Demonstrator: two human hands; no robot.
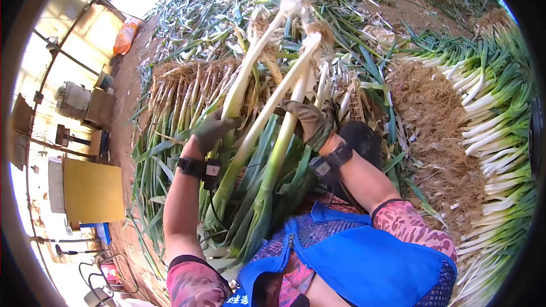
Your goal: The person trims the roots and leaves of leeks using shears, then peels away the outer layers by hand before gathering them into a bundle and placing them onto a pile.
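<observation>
Both my hands wear dark, soiled gloves, with a black strapped device at each wrist. My left hand (215,129) is closed round the shaft of a thick green onion (241,82), whose root end points up and away from me. To its right, my right hand (310,123) has its fingers wrapped round another green onion (286,131). A further green onion (267,112) slants between the two hands, its roots crossing near the top of the others. Their green leaves hang down toward my lap.
A row of unpeeled green onions (185,88) lies at the left, roots away from me. At the right, cleaned green onions (483,128) are laid beside matted brown roots (432,136). Leaf scraps (205,20) cover the ground ahead. A yellow panel (92,190) stands far left.
</observation>
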